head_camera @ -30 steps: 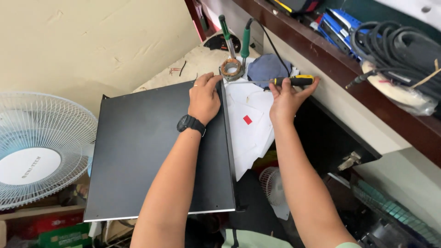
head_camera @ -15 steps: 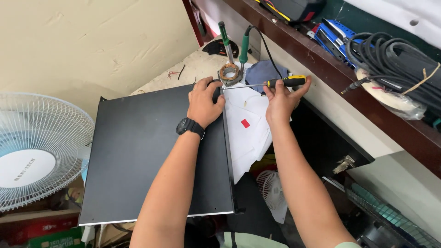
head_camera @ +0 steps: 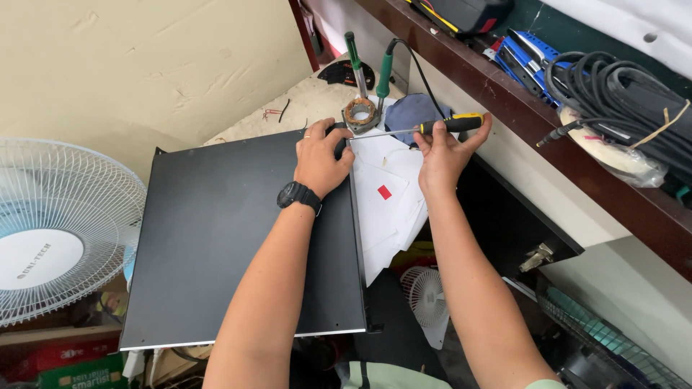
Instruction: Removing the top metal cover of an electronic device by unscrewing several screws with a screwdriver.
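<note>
While the left hand (head_camera: 322, 160) lies curled on the far right corner of the flat black metal case (head_camera: 216, 238), fingers pressing its edge, the right hand (head_camera: 441, 153) grips a screwdriver (head_camera: 418, 129) by its yellow-and-black handle. The thin steel shaft runs level from that hand toward the left one, its tip apparently at the case's corner. White papers (head_camera: 386, 202) lie beneath, between both wrists.

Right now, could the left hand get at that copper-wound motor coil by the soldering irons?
Probably yes. The left hand rests on the black case's far corner, and the motor coil sits just beyond its fingers with nothing between; only the screwdriver shaft passes close by.
</note>
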